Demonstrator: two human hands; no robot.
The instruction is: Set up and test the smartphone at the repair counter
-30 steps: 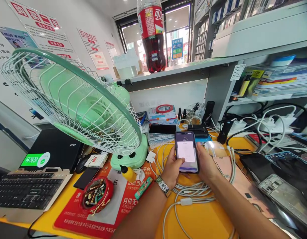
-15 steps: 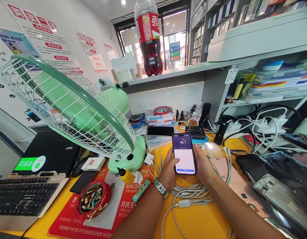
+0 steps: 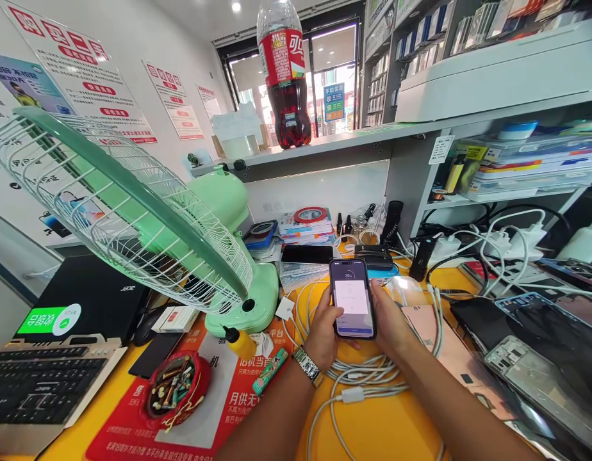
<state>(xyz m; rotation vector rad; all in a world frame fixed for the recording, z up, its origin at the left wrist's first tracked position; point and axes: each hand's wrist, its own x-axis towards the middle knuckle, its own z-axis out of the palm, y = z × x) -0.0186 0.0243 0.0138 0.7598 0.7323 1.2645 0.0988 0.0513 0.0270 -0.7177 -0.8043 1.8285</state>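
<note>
A smartphone is held upright between my two hands above the yellow desk. Its lit screen shows a pale pop-up panel over a darker page. My left hand grips the phone's left edge, with the thumb over the lower left of the screen; a metal watch is on that wrist. Along the right edge, my right hand closes on the phone, its fingers partly hidden behind it. Coiled white cables lie beneath both hands.
Left are a green fan, a red bowl of cigarette butts, a yellow bottle and a keyboard. A cola bottle stands on the ledge. Phone parts and power adapters crowd the right.
The phone's screen has changed from a bright list page to a dimmed page with a pop-up. The view has shifted slightly; both hands keep their hold on the phone.
</note>
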